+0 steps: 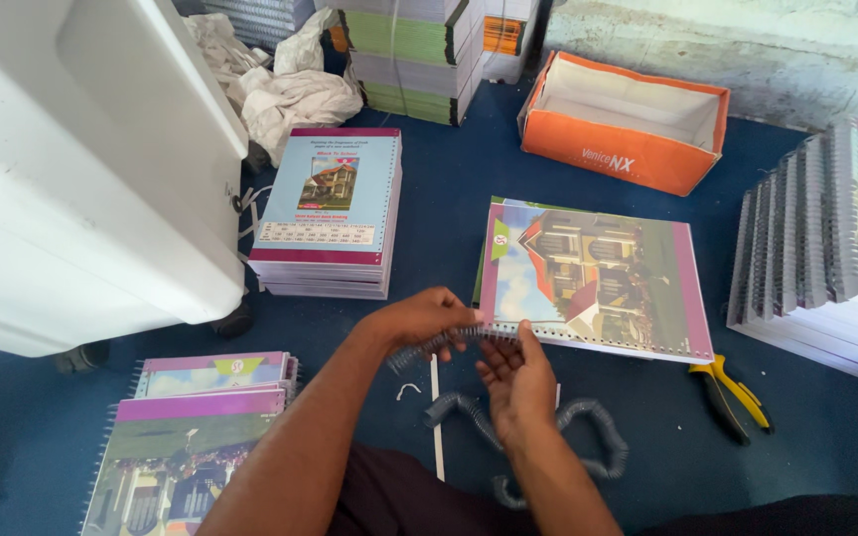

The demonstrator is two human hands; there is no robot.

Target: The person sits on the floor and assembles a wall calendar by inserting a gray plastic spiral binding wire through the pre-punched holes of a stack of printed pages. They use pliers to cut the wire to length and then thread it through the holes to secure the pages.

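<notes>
Head view: left hand (419, 320) pinched narrowly around a grey spiral binding coil (427, 345), with the coil's end lying at the near punched edge of a notebook with a house picture on its cover (593, 283). Right hand (516, 382) raised just beside it, fingers partly curled, thumb and fingertips touching the same spiral edge near the book's left corner; could not tell whether truly gripping. Notebook lay flat on the blue floor (449, 199), centre of the scene. More loose grey coils (588, 422) curled on the floor just near of the hands. Yellow-handled pliers (735, 392) to the right, near a slumped row of bound books (816, 238). Stack of unbound notebooks (330, 213) far left, orange box (628, 124) far right.

Likely trouble from here: coil skipping a punched hole or springing out of the light pinch, since nothing pressed the notebook down; pages perhaps shifting out of line under sideways push.
</notes>
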